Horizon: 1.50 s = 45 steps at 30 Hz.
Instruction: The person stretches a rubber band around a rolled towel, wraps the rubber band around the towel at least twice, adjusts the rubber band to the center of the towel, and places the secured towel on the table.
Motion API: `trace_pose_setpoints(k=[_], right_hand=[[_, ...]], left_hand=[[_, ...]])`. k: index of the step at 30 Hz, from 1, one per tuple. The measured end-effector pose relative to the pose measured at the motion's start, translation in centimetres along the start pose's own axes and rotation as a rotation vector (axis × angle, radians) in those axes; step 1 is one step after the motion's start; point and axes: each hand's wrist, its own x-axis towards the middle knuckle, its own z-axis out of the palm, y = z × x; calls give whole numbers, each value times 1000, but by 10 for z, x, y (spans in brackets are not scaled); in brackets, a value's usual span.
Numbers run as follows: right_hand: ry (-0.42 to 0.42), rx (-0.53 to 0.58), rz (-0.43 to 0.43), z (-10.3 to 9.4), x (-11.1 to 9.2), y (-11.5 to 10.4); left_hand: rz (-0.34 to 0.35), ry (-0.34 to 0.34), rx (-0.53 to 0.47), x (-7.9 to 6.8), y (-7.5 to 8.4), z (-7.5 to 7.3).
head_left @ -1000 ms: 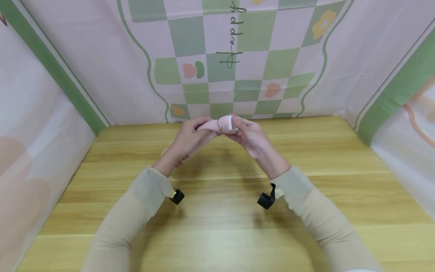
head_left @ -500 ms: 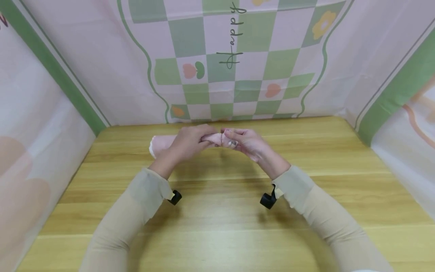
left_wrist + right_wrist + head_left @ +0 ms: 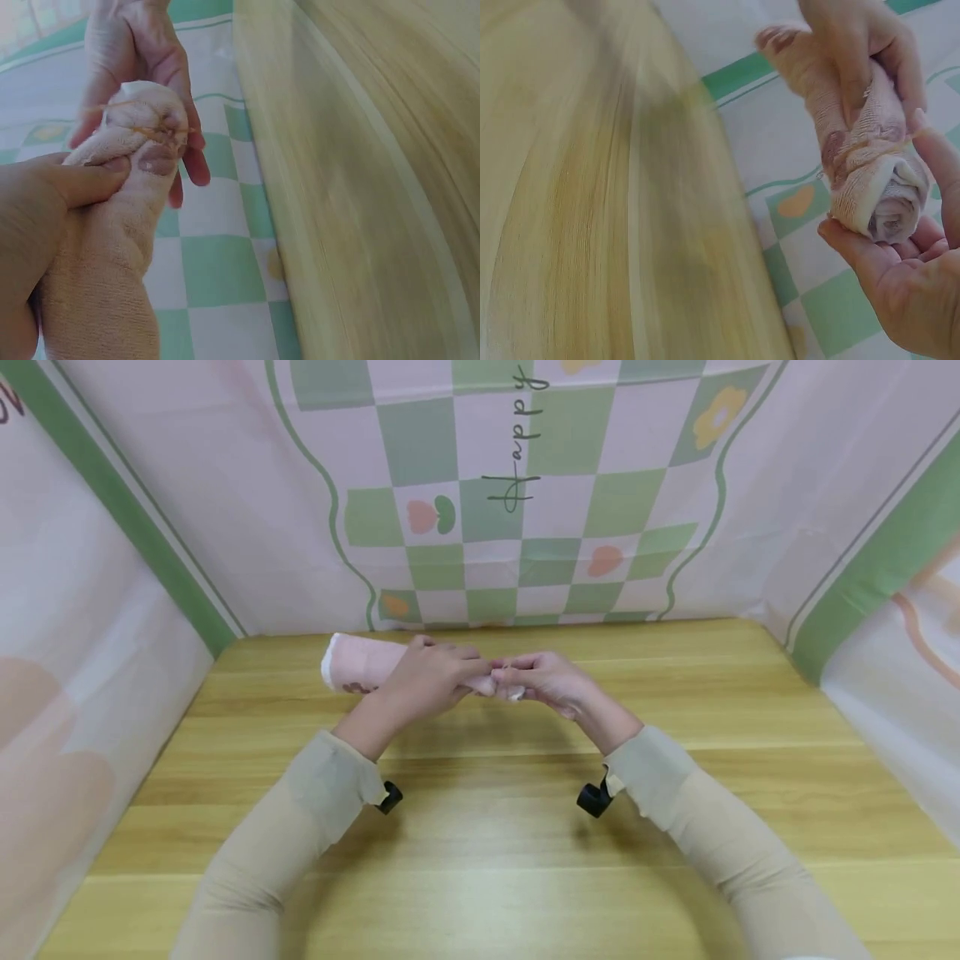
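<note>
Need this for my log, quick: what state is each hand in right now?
Left hand: closed, gripping the rolled pink towel.
Right hand: closed around the towel's end; whether it also grips the thin orange band is unclear.

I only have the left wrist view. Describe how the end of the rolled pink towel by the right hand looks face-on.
Observer: In the right wrist view, that end of the rolled pink towel, by the right hand, shows whitish layers coiled in a spiral.

Operator: My picture cuts off the opposite end. Report its edge.

Observer: In the head view, the end jutting out beyond the left hand has a white edge.

Operator: Now name any marking just beside that edge.

Observer: The head view shows a dark brownish print there, low on the side facing the person; it is too small to make out.
</note>
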Motion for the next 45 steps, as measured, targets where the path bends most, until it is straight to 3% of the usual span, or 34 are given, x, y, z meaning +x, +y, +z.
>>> trace_pose_setpoints(k=[3,7,11,15,23,32,37,42,45], right_hand=[[4,25,6,-1,0,0],[-26,185,24,-1,1,1],[-45,371,84,1,1,3],[10,461,133,6,0,4],[55,458,172,14,-1,3],[169,506,195,17,1,7],[175,461,125,21,-2,10],[124,413,36,21,-6,13],[123,386,26,21,-6,15]], left_hand=[[-57,-14,-30,1,2,1],[-148,-5,-78,2,4,4],[-174,34,-89,2,6,8],[-176,65,-93,2,9,11],[-114,142,-50,3,13,19],[-168,97,-91,4,16,22],[-193,56,-120,5,14,20],[-174,56,-136,4,12,20],[-168,55,-152,3,11,20]])
